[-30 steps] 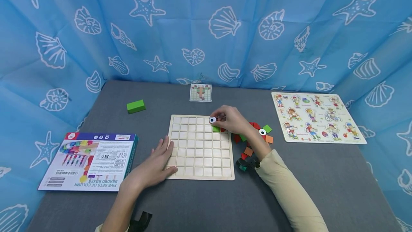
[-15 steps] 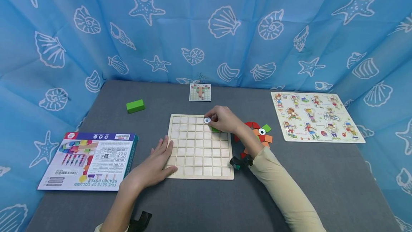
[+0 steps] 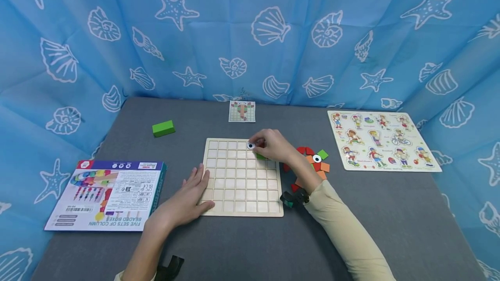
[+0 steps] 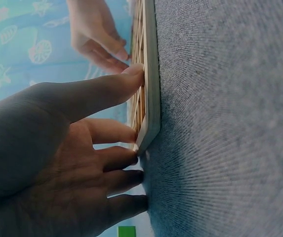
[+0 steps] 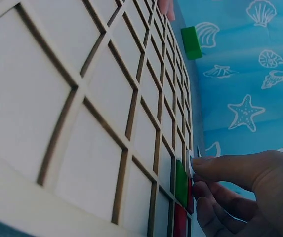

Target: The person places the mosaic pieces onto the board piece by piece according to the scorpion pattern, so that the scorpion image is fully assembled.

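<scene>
At the top row of the wooden grid board (image 3: 236,184), my right hand (image 3: 273,145) pinches a round white eye tile (image 3: 250,145) with a dark centre. In the right wrist view, the eye tile (image 5: 189,164) is between thumb and fingertips, against the board's far side. A green tile (image 5: 181,182) and a red tile (image 5: 180,221) sit in cells near it; in the head view, the hand mostly covers these. My left hand (image 3: 185,200) rests along the board's left edge with fingers extended. Its thumb (image 4: 116,86) lies on the board's rim in the left wrist view.
Loose red, orange and green tiles, with another eye tile (image 3: 317,158), lie right of the board, partly behind my right forearm. Behind the board is a small pattern card (image 3: 242,112). A green block (image 3: 163,129), a boxed set (image 3: 105,196) and a picture puzzle (image 3: 384,141) surround it.
My right hand has moved slightly left along the top row with the eye tile, then stayed nearly still. The left hand has kept its place on the board.
</scene>
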Demonstrator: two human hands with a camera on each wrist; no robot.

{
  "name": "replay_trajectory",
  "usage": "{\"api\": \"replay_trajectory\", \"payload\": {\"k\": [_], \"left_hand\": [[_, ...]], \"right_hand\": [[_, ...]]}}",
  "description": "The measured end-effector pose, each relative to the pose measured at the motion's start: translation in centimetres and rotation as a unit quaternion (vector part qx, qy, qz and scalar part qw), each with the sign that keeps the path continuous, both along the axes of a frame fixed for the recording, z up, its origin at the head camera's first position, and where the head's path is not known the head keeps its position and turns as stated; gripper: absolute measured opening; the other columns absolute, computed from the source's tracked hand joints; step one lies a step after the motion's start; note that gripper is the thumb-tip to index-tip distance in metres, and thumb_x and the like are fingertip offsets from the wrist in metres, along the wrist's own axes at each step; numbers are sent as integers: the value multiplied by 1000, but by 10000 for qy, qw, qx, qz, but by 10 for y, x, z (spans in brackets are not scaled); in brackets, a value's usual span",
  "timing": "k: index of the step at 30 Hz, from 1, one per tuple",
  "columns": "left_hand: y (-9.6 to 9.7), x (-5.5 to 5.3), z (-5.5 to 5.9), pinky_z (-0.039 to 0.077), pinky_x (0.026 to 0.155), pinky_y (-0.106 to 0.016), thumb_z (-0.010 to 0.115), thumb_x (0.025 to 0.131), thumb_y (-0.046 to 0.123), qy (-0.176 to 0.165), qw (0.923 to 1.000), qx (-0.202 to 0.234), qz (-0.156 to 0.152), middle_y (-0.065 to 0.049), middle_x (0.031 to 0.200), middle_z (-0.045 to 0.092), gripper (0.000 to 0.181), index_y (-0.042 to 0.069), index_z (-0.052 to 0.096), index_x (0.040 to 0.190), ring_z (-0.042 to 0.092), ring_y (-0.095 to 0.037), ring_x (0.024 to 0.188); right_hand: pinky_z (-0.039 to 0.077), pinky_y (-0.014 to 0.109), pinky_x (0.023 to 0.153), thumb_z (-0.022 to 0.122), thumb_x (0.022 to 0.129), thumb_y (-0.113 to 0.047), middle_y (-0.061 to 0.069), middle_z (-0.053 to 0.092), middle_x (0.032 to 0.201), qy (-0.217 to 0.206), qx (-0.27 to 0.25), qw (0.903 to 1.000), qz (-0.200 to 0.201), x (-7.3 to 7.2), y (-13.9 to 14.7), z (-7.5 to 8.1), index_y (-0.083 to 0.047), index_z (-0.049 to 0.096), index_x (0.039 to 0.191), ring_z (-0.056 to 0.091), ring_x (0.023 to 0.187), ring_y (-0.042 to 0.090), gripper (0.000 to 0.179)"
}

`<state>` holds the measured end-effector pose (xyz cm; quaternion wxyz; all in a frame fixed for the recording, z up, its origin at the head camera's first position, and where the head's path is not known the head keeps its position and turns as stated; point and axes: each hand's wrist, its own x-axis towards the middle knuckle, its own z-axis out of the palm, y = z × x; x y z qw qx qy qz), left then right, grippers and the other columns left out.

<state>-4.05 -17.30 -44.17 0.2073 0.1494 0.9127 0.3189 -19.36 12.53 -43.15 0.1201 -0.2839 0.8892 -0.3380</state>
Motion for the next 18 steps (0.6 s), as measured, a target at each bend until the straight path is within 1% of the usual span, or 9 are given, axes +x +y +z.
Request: {"api": "replay_trajectory", "payload": {"k": [3,4,5,9,13,15,18], "left_hand": [[0,0,1,12,131,-78,69,107,31,-43,10000,-59,14,-29,181,3,87,-5,22,170,1,-51,169],[2,1,6,13,131,-78,71,106,29,-92,9998,-146,21,-28,181,3,87,-5,22,170,2,-51,169],[2,1,7,13,131,-77,70,106,30,-102,9998,-177,20,-27,181,3,87,-4,21,170,2,-51,169],[4,1,10,15,132,-77,70,107,31,-98,9996,-275,12,-27,181,3,88,-4,21,170,4,-51,169],[5,2,10,15,132,-76,70,107,30,-115,9995,-290,23,-27,181,3,87,-5,21,170,3,-51,169],[4,1,9,15,132,-76,70,107,29,-113,9995,-294,29,-27,181,3,87,-5,21,170,3,-51,169],[5,2,9,14,132,-76,70,107,29,-91,9995,-296,33,-28,181,3,87,-6,21,170,3,-51,169]], "right_hand": [[54,29,72,74,100,-4,19,79,108,17,-56,10000,2,1,1,-1,3,79,123,70,84,23,25],[55,29,73,74,100,-4,20,79,109,3,-90,10000,-10,2,2,0,3,79,123,71,86,24,25],[56,30,74,73,100,-4,20,79,111,-1,-117,9999,-32,3,3,0,3,78,124,72,88,25,25],[62,37,79,73,100,-3,21,78,118,-43,-245,9996,-154,7,10,2,3,78,124,75,100,31,25],[65,43,85,72,100,-3,20,79,122,-61,-350,9989,-301,13,22,4,1,79,123,77,106,33,24],[65,42,84,72,101,-4,19,80,121,-58,-376,9986,-367,17,31,5,1,79,123,77,104,32,23],[63,36,82,73,101,-5,17,81,114,-35,-313,9984,-477,24,45,7,0,80,120,77,99,27,21]]}}
